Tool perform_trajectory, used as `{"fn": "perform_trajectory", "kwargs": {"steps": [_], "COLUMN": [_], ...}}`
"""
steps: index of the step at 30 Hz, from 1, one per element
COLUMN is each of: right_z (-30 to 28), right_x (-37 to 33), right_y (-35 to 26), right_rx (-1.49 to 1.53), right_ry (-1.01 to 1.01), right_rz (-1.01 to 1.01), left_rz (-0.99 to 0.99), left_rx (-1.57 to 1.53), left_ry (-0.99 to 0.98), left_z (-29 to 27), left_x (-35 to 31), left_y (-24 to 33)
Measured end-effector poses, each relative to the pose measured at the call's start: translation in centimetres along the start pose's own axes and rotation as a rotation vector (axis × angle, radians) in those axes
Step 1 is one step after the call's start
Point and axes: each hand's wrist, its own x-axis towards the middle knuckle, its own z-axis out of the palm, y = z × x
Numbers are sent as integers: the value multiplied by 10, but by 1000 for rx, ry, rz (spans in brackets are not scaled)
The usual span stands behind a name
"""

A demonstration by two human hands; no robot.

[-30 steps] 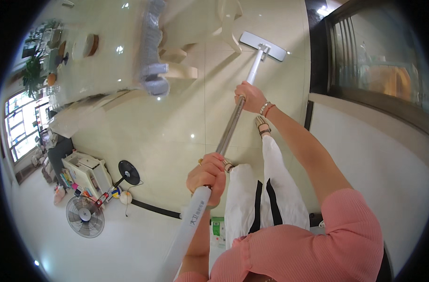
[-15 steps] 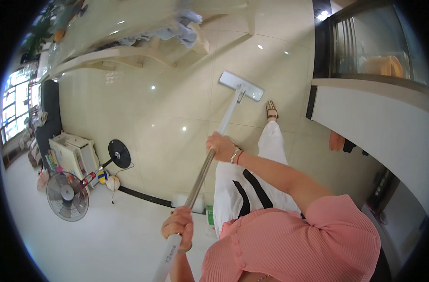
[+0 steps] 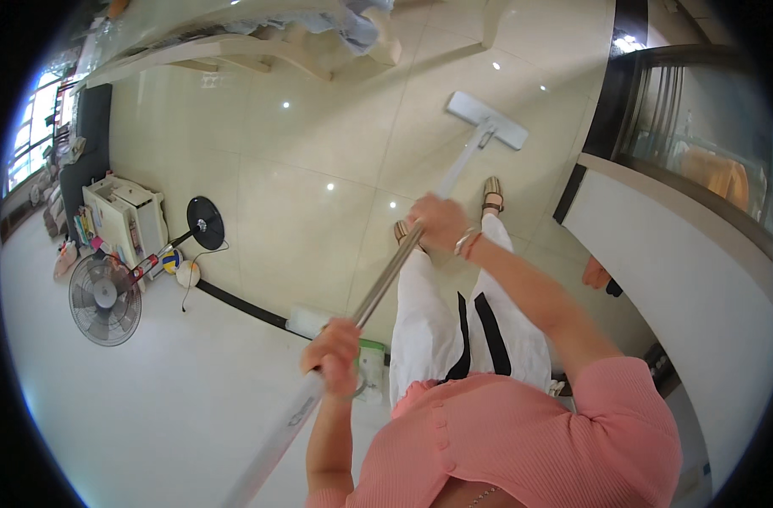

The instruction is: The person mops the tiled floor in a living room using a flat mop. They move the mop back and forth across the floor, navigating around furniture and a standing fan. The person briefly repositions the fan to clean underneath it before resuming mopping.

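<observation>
A flat mop (image 3: 386, 284) with a silver and white pole slants across the view, from the lower left up to the right. Its white rectangular head (image 3: 488, 120) lies on the glossy cream tiles, ahead of my feet. Lower on the pole, toward the mop head, my right hand (image 3: 438, 223) is wrapped round it, slightly blurred. My left hand (image 3: 332, 349) grips the upper part of the pole, where the metal meets the white sleeve. My sandalled right foot (image 3: 493, 196) stands just short of the mop head, with my left foot partly behind the pole.
Pale wooden furniture legs (image 3: 306, 59) stand at the far left. A standing fan (image 3: 105, 295), a cream cabinet (image 3: 125, 216) and balls (image 3: 188, 273) are along the left. To the right run a white counter side (image 3: 666, 245) and a glass-fronted case (image 3: 700, 127).
The mop head has moved right and farther away, both hands going with it to the right. My left foot has come into view beside the pole.
</observation>
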Motion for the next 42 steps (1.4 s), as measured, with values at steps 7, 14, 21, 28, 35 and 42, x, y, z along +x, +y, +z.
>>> {"fn": "perform_trajectory", "kwargs": {"steps": [7, 14, 21, 28, 35, 42], "right_z": [-88, -105, 9, 71, 52, -8], "right_x": [-8, 16, 73, 88, 82, 34], "right_y": [213, 247, 85, -133, -160, -40], "right_rx": [0, -21, 69, 304, 168, 61], "right_ry": [435, 362, 331, 71, -273, -44], "right_rz": [132, 180, -61, -178, -275, -132], "left_rz": [-2, 39, -12, -71, -16, 32], "left_rx": [-54, -151, 175, 389, 328, 124], "left_ry": [-263, -349, -323, -155, -7, -137], "left_z": [152, 150, -16, -122, -123, -27], "left_x": [101, 136, 82, 10, -17, 24], "left_y": [-104, -127, -27, 92, 98, 45]}}
